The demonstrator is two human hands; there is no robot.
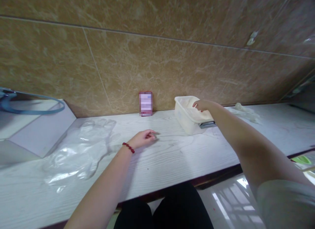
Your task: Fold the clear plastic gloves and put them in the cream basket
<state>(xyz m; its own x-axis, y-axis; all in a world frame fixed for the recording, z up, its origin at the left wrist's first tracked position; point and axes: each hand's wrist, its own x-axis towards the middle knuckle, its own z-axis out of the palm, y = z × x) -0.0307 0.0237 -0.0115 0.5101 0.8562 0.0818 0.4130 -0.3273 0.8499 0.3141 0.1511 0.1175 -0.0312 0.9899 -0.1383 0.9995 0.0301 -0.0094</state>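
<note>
Nearest are dark trousers point(169, 206), cut off by the lower edge, and a grey sleeve point(285, 202) at the lower right. Both bare forearms reach out over a white wood-grain table point(172, 156).

The left hand point(144, 138) rests on the table near the middle, a red bead bracelet point(128, 147) on its wrist. Its fingers are loosely curled with the tips pointing right, and it holds nothing. Just left of it lie clear plastic gloves point(81, 150), flat, fingers pointing toward the wall. They are so see-through that their outlines are hard to follow. Further left stands a white box point(36, 127) with a blue strap point(29, 109) across its top, cut off by the left edge.

Past the left hand and to the right sits a cream basket point(187, 119), well apart from that hand and close to the wall. Its long axis runs from the wall toward the near edge, slanting a little right as it comes nearer. The right hand point(202, 105) lies over its far rim, fingers bent and pointing left. Whether they pinch anything cannot be told, and the forearm hides the basket's right side and most of its inside. A grey metal piece point(208, 124) shows under the forearm at the basket's near end. What it is cannot be made out.

At the back, a small pink card point(145, 103) stands upright against the brown marble wall point(147, 58), its print blurred. A crumpled clear glove point(246, 112) lies right of the basket. A green thing point(302, 159) shows below the table at the right edge.
</note>
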